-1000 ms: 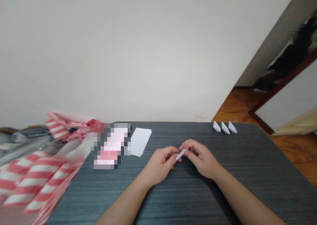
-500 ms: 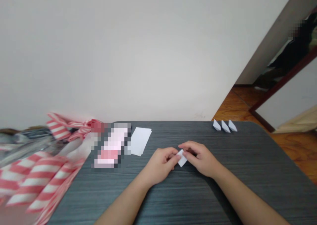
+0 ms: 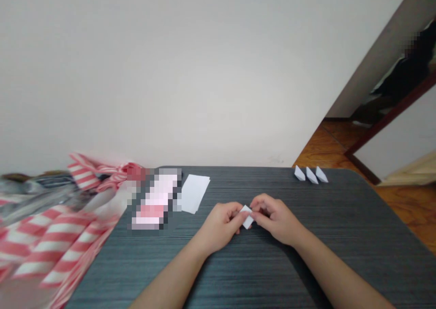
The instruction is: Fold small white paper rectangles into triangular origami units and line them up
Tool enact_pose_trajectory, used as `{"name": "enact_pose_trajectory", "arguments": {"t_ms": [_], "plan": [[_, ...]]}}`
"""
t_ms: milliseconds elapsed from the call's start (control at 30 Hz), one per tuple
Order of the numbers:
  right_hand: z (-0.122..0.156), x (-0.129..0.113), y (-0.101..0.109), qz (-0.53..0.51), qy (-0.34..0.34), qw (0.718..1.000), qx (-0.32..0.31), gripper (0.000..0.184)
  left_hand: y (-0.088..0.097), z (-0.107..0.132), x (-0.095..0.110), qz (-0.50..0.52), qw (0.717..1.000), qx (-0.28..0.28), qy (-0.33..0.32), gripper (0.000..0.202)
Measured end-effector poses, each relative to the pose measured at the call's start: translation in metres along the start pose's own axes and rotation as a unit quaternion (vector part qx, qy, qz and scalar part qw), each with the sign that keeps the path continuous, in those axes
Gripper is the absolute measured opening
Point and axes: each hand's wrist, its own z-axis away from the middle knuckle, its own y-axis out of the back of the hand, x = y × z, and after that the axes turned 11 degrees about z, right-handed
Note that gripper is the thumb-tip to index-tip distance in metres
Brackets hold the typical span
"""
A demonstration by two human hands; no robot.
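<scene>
A small folded piece of white paper [image 3: 247,220], diamond-shaped from here, is held just above the dark table. My left hand [image 3: 223,225] pinches its left corner between thumb and fingers. On the opposite side, my right hand [image 3: 275,217] grips the right corner, thumb tip on the paper and index finger curled behind. The fingers hide part of the paper's edges. Farther off at the table's back right stand three folded paper boats [image 3: 311,175] in a row.
A stack of white paper sheets [image 3: 195,193] lies left of my hands on the dark table [image 3: 218,277]. Beside it is a blurred-out pink and black object [image 3: 156,198]. Red-and-white striped cloth [image 3: 57,241] is heaped at the left. A wall [image 3: 204,73] rises behind the table.
The folded paper has turned slightly and shifted a little left between my fingers. My right fingertips have drawn back toward its right corner. The view has moved slightly.
</scene>
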Motion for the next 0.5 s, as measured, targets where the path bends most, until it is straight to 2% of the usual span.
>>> {"name": "enact_pose_trajectory", "arguments": {"t_ms": [100, 267, 500], "plan": [[-0.0002, -0.0047, 0.0023, 0.02, 0.012, 1.0, -0.005, 0.004, 0.0009, -0.0001, 0.0003, 0.016, 1.0, -0.009, 0.004, 0.038], [-0.0029, -0.0091, 0.0048, 0.034, 0.09, 0.995, -0.025, 0.01, 0.0023, -0.0002, -0.0022, 0.08, 0.997, 0.002, 0.022, 0.036], [-0.0033, -0.0072, 0.004, 0.042, 0.094, 0.995, -0.006, 0.007, 0.003, -0.0004, -0.0048, 0.108, 0.994, -0.014, 0.025, 0.039]]}}
